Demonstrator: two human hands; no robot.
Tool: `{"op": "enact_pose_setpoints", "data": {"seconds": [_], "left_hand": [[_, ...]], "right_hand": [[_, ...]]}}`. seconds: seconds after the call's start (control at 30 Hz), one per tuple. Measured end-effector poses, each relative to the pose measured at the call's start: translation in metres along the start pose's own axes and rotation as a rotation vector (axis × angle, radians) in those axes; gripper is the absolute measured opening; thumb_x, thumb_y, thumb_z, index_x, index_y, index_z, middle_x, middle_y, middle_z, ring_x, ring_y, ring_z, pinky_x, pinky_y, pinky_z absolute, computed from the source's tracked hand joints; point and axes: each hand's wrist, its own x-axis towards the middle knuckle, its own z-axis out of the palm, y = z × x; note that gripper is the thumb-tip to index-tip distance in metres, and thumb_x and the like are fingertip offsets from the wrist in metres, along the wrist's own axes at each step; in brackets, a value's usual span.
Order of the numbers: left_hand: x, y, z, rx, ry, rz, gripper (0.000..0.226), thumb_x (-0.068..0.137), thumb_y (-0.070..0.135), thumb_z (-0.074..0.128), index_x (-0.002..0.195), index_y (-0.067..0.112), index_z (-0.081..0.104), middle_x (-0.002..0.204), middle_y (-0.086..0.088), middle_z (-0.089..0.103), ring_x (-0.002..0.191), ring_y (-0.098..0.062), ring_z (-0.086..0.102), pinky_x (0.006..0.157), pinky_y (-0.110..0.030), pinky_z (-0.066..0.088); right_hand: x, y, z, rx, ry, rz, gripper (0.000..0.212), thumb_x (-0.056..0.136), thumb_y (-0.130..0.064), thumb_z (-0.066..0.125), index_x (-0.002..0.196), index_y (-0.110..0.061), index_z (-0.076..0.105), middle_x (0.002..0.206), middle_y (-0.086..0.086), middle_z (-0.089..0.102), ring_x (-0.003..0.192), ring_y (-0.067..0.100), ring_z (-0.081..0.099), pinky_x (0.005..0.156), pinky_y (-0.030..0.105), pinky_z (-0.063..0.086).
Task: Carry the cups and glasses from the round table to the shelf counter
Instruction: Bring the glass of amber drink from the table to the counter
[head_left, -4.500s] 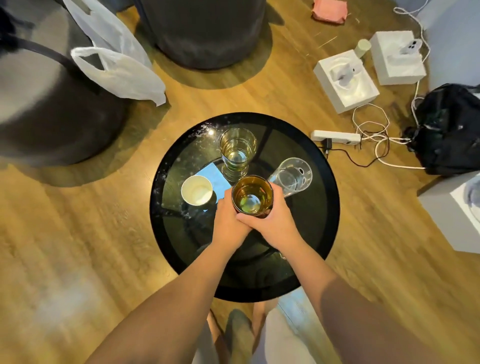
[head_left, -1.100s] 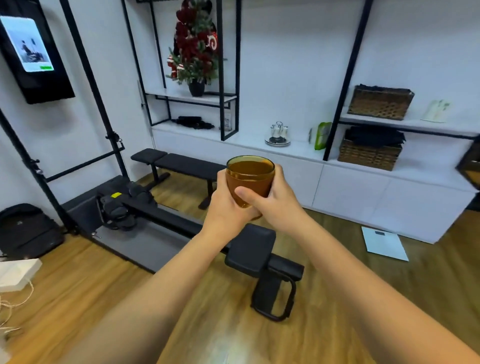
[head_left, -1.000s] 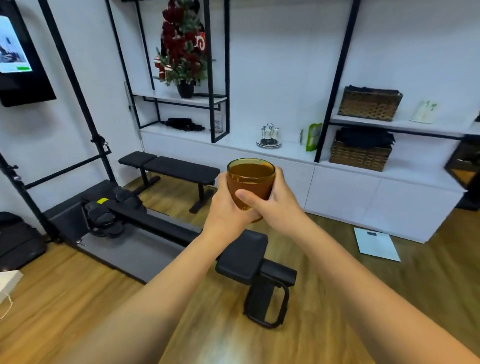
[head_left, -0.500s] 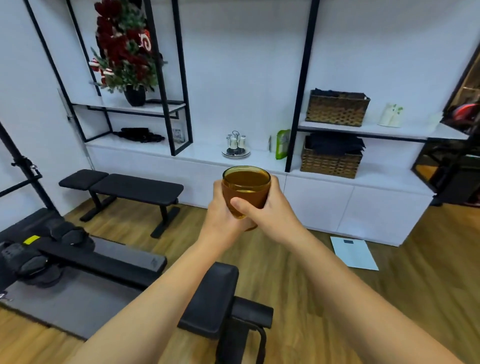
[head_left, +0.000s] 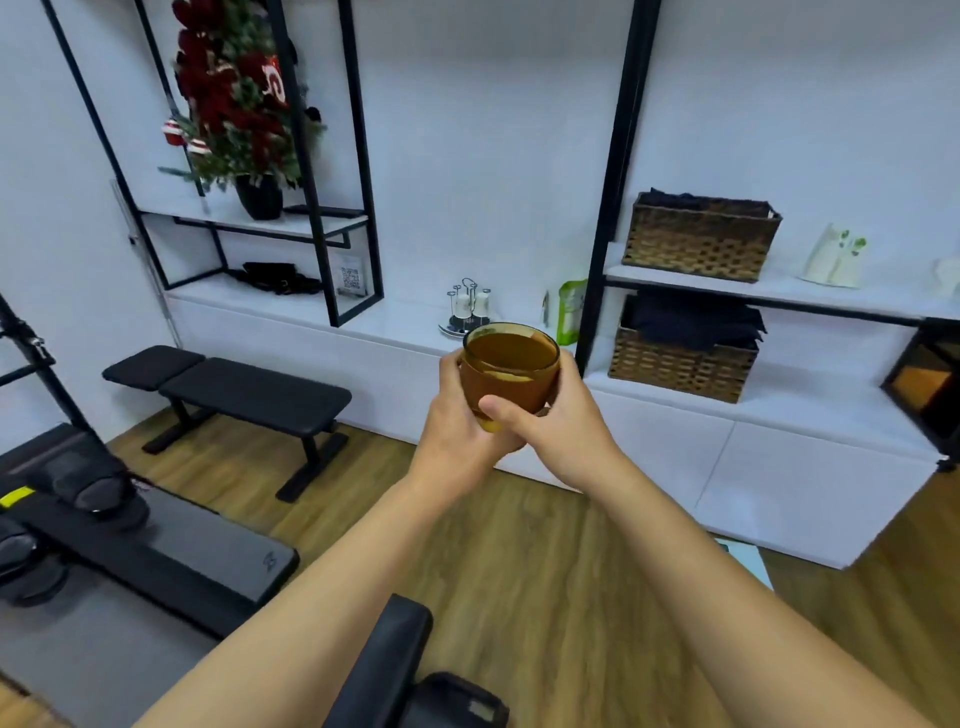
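I am mid-carry: the left hand (head_left: 457, 441) and right hand (head_left: 561, 431) both wrap the amber glass (head_left: 511, 371) in a grasping grip, held upright. The white tabletop (head_left: 410, 322) lies at twelve o'clock; next I close in and set it down level.

A black workout bench (head_left: 228, 389) stands on the wooden floor (head_left: 519, 561), and the rest is placed from it. Behind it and up, a decorated red-and-green tree in a dark pot (head_left: 236, 109) sits on a shelf inside a black metal frame (head_left: 332, 171). To the bench's right, a small rack of white bottles (head_left: 465, 306) stands beside a green pouch (head_left: 570, 309). Farther right, two woven baskets (head_left: 698, 236) sit one above the other, the lower holding dark folded cloth (head_left: 693, 319). In front of the bench lies grey-and-black exercise equipment (head_left: 130, 551).
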Motion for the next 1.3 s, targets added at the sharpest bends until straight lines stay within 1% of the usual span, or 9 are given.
{"op": "enact_pose_setpoints", "data": {"seconds": [0.1, 0.2, 0.33, 0.63, 0.77, 0.93, 1.07, 1.2, 1.3], "left_hand": [[0.035, 0.010, 0.043, -0.026, 0.040, -0.011, 0.081, 0.065, 0.049, 0.083, 0.122, 0.065, 0.027, 0.116, 0.034, 0.065, 0.104, 0.009, 0.068, 0.081, -0.009, 0.052], [0.068, 0.008, 0.079, -0.048, 0.040, 0.004, 0.082, 0.068, 0.050, 0.084, 0.127, 0.056, 0.027, 0.126, 0.022, 0.062, 0.110, 0.005, 0.067, 0.086, -0.012, 0.053], [0.103, -0.010, 0.110, -0.013, -0.048, 0.001, 0.095, 0.076, 0.038, 0.085, 0.146, 0.048, 0.021, 0.130, 0.026, 0.060, 0.117, -0.001, 0.067, 0.092, -0.019, 0.056], [0.228, -0.087, 0.155, -0.034, 0.000, -0.045, 0.100, 0.073, 0.042, 0.087, 0.150, 0.055, 0.025, 0.130, 0.027, 0.063, 0.115, -0.001, 0.069, 0.090, -0.019, 0.059], [0.294, -0.132, 0.161, -0.012, 0.078, -0.063, 0.093, 0.072, 0.041, 0.089, 0.141, 0.055, 0.027, 0.125, 0.024, 0.065, 0.110, -0.001, 0.071, 0.087, -0.020, 0.059], [0.377, -0.183, 0.154, 0.044, 0.149, -0.124, 0.083, 0.070, 0.048, 0.087, 0.122, 0.068, 0.025, 0.127, 0.017, 0.063, 0.109, 0.002, 0.069, 0.082, -0.013, 0.056], [0.425, -0.211, 0.136, 0.116, 0.117, -0.139, 0.086, 0.072, 0.045, 0.089, 0.135, 0.052, 0.030, 0.123, 0.019, 0.062, 0.108, 0.003, 0.068, 0.086, -0.018, 0.058], [0.469, -0.242, 0.112, 0.175, 0.104, -0.134, 0.092, 0.078, 0.025, 0.090, 0.141, 0.055, 0.031, 0.123, 0.022, 0.059, 0.103, 0.001, 0.070, 0.084, -0.015, 0.057], [0.501, -0.267, 0.096, 0.243, 0.142, -0.120, 0.096, 0.080, 0.016, 0.089, 0.151, 0.047, 0.033, 0.132, 0.013, 0.058, 0.115, -0.005, 0.066, 0.093, -0.018, 0.056]], "right_hand": [[0.043, 0.015, -0.038, 0.061, 0.024, 0.013, 0.071, 0.075, -0.027, 0.090, 0.134, -0.022, 0.050, 0.121, -0.011, 0.066, 0.108, -0.003, 0.064, 0.087, 0.016, 0.052], [0.086, 0.029, -0.072, 0.050, -0.021, -0.005, 0.066, 0.076, -0.027, 0.089, 0.130, -0.022, 0.052, 0.116, -0.014, 0.067, 0.100, -0.008, 0.064, 0.078, 0.008, 0.049], [0.129, 0.060, -0.098, 0.083, -0.034, 0.025, 0.066, 0.078, -0.035, 0.086, 0.133, -0.025, 0.051, 0.116, -0.015, 0.067, 0.100, -0.009, 0.064, 0.077, 0.008, 0.050], [0.254, 0.136, -0.115, 0.259, -0.030, 0.095, 0.066, 0.072, -0.051, 0.079, 0.129, -0.027, 0.056, 0.105, -0.019, 0.074, 0.097, -0.006, 0.069, 0.074, 0.013, 0.055], [0.331, 0.167, -0.102, 0.209, -0.054, 0.070, 0.062, 0.077, -0.048, 0.079, 0.130, -0.025, 0.058, 0.113, -0.012, 0.072, 0.097, -0.006, 0.068, 0.077, 0.014, 0.055], [0.429, 0.208, -0.076, 0.108, -0.069, 0.077, 0.062, 0.076, -0.057, 0.080, 0.127, -0.029, 0.060, 0.114, -0.011, 0.072, 0.104, 0.005, 0.069, 0.092, 0.034, 0.058], [0.485, 0.237, -0.062, 0.067, -0.078, 0.131, 0.074, 0.064, -0.082, 0.070, 0.120, -0.033, 0.065, 0.106, -0.015, 0.074, 0.098, 0.004, 0.071, 0.088, 0.042, 0.061], [0.541, 0.266, -0.040, 0.103, -0.161, 0.211, 0.078, 0.059, -0.087, 0.069, 0.110, -0.028, 0.071, 0.094, -0.003, 0.078, 0.088, 0.022, 0.075, 0.083, 0.050, 0.061], [0.584, 0.283, -0.021, 0.160, -0.247, 0.277, 0.068, 0.063, -0.082, 0.072, 0.106, -0.028, 0.071, 0.092, -0.005, 0.078, 0.080, 0.025, 0.077, 0.071, 0.039, 0.063]]}}
